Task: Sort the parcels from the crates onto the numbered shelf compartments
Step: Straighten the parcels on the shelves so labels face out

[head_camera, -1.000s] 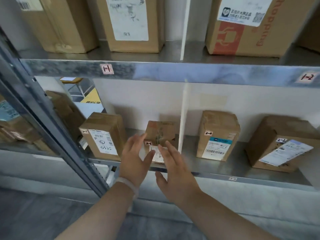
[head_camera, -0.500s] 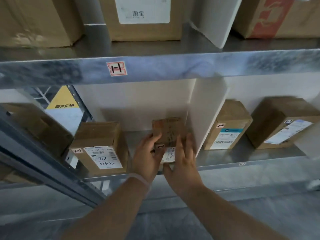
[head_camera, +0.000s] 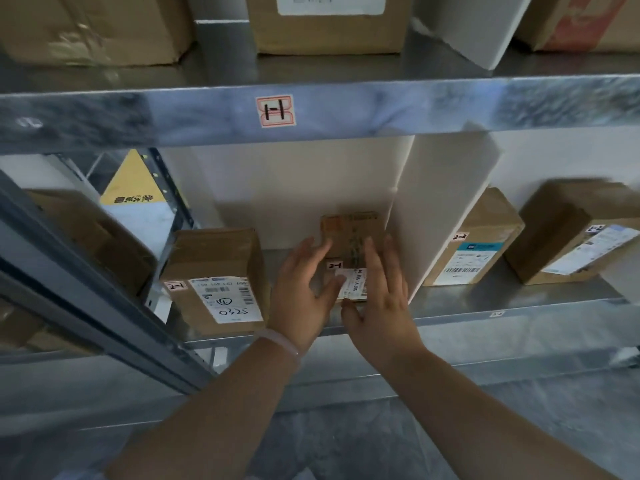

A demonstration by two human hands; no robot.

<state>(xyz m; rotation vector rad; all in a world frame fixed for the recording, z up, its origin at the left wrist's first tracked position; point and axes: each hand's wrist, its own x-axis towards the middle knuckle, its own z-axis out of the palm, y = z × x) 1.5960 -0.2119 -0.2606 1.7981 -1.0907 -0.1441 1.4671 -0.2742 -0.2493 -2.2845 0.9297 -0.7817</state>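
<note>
Two hands bracket one small parcel (head_camera: 353, 237), and its tag gives the reason. It is marked 2-1, like the larger parcel (head_camera: 218, 271) standing to its left, so it belongs in this compartment of the lower shelf (head_camera: 502, 299), left of the white divider (head_camera: 446, 209). The parcel stands upright just beside the divider with its label facing you, though your hands hide its base. Your left hand (head_camera: 304, 292) lies against its left side with the fingers straight and the thumb reaching across the front over the label. Your right hand (head_camera: 381, 296) mirrors it on the right side, with straight fingers between box and divider and the thumb low at the near bottom corner. Neither hand curls round the box. Both press it flat, which looks more like squaring it up or nudging it farther in than lifting. Your forearms reach up from below, and there is a pale band (head_camera: 280, 342) on the left wrist. Right of the divider sit the parcels tagged 2-2 (head_camera: 474, 244), so keep this one on its own side.
</note>
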